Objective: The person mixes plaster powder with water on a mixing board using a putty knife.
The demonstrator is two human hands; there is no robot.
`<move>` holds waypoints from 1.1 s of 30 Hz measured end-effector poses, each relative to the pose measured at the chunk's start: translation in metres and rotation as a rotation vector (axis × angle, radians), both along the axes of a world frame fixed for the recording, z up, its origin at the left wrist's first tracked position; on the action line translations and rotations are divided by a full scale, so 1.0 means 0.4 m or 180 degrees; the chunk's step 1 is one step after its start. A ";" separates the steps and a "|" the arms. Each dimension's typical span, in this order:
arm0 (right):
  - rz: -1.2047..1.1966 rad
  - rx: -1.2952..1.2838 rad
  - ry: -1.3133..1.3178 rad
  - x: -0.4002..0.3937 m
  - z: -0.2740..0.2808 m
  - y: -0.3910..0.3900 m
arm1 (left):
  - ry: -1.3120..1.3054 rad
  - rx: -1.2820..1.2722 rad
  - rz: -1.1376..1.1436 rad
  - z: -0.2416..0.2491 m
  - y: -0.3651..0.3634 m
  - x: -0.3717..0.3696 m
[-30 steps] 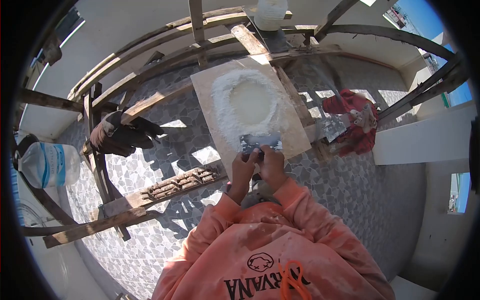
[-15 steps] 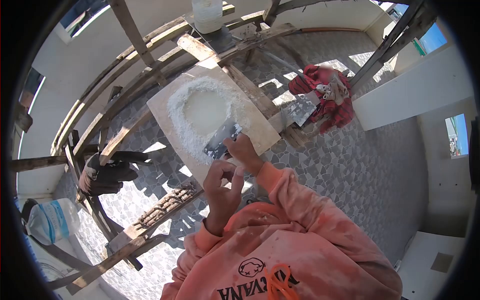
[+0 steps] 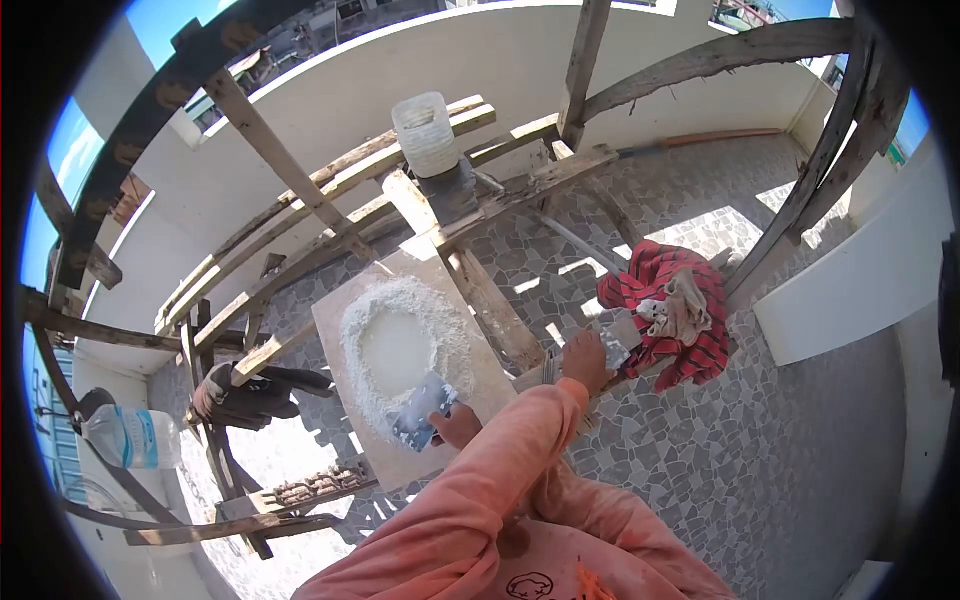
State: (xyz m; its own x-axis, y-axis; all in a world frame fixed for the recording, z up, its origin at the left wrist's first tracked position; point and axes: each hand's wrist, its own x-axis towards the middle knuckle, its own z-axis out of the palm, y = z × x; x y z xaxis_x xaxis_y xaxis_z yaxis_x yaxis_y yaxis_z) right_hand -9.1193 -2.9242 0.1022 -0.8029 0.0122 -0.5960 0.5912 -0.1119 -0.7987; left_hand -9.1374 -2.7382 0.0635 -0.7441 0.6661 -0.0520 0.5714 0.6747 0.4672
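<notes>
My right hand point(image 3: 458, 428) is closed round a wide scraper point(image 3: 422, 408), its dark metal blade smeared with white, at the near edge of a ring of white powder point(image 3: 448, 340). Whitish liquid point(image 3: 395, 345) fills the middle of that ring. Both lie on a pale board point(image 3: 490, 400). My left arm crosses over the right one. At the board's right side my left hand point(image 3: 587, 360) is closed on a second scraper point(image 3: 622, 338), whose blade is spotted with white; its handle is hidden under the fingers.
A red-and-black cloth point(image 3: 685, 350) with a pale rag point(image 3: 680, 308) hangs right of the second scraper. A clear plastic container point(image 3: 424, 135) stands on the timber frame point(image 3: 490, 215) beyond. Gloves point(image 3: 245, 397) and a large water bottle point(image 3: 130, 437) are at the left.
My left hand has moved from beside the right hand, across to the second scraper, and closed on it. The right hand keeps its scraper by the powder. The view has tilted up.
</notes>
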 end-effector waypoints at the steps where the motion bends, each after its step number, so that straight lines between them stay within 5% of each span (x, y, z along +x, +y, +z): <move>1: -0.0058 -0.0149 -0.0039 -0.007 -0.028 0.016 | 0.0061 -0.0191 0.0039 -0.009 0.010 0.007; 13: 0.0193 -0.0264 -0.0224 -0.031 -0.034 0.106 | 0.0792 -0.0479 -0.0037 -0.053 0.049 -0.018; 17: 0.0408 -0.0121 -0.0204 -0.040 -0.010 0.115 | 0.0171 -0.0203 -0.0056 -0.111 0.059 -0.029; 22: 0.0526 -0.0032 -0.0381 -0.046 0.088 0.110 | -0.1015 -0.0023 -0.0348 0.039 0.021 -0.068; 26: 0.0439 -0.0109 -0.0373 -0.027 0.055 0.104 | -0.0812 0.1313 -0.0060 0.184 -0.066 -0.088; 33: -0.0204 -0.0658 -0.0100 -0.007 0.012 0.149 | -0.2109 0.2561 0.0731 0.499 -0.466 -0.084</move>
